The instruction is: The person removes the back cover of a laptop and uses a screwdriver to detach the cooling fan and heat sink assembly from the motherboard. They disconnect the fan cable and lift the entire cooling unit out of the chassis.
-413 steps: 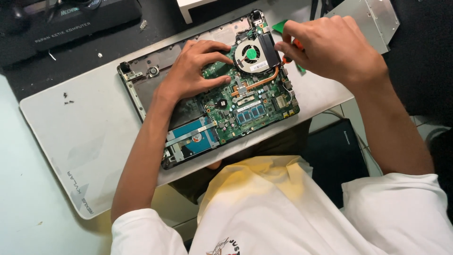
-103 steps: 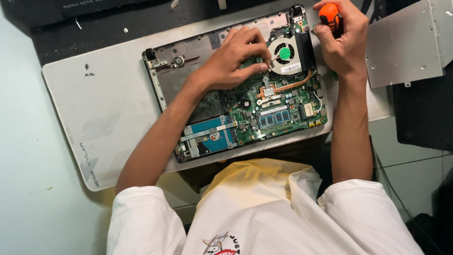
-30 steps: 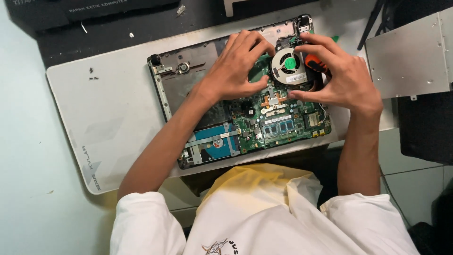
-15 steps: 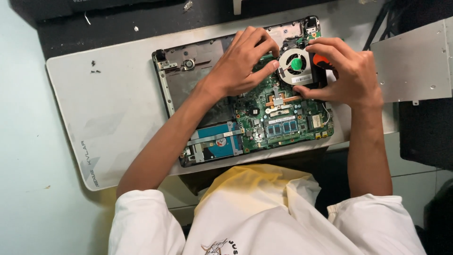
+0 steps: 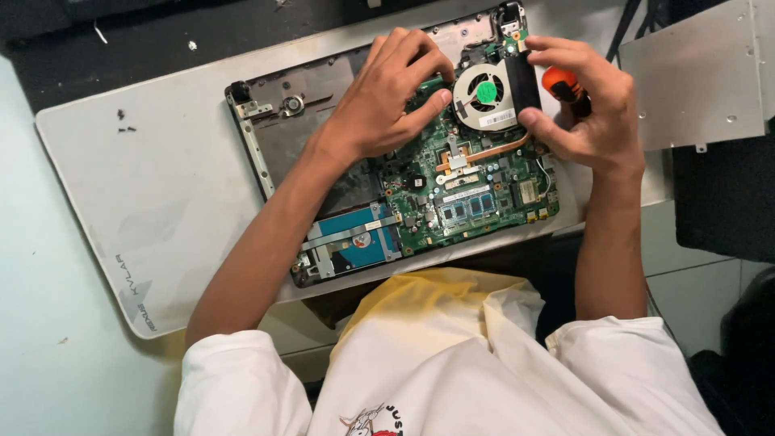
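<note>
Nearest the camera: white short-sleeved shirt (image 5: 452, 379), soft and creased, with a yellowish stain across the chest and a small printed figure at the lower edge. Both bare forearms reach away from it to an opened laptop base (image 5: 387, 169), a shallow dark tray lying on a pale grey work mat (image 5: 153, 194) with rounded corners and scuffed, matte surface. Near edge of the tray: a flat rectangular hard drive (image 5: 351, 241) with a blue label, crossed by a thin metal strap. Beside it, to the right, the green motherboard (image 5: 476, 194), densely studded with small chips, and a row of blue-topped memory chips. A bent copper heat pipe (image 5: 492, 151) runs up from a small metal plate to the round cooling fan (image 5: 487, 95), black housing, green hub sticker, white label below. Left hand (image 5: 383, 105) lies palm-down on the board just left of the fan, fingers spread and pressing, grasping nothing; index tip touches the fan's rim. Right hand (image 5: 585, 109) curls around an orange-handled screwdriver (image 5: 563, 82) held in the palm, while its thumb and forefinger pinch the fan's right side, top and bottom. Farther right, a flat grey sheet-metal panel (image 5: 694, 77), with small holes. Far edge: a dark tabletop (image 5: 145, 40), dusty, with a few pale flecks.
</note>
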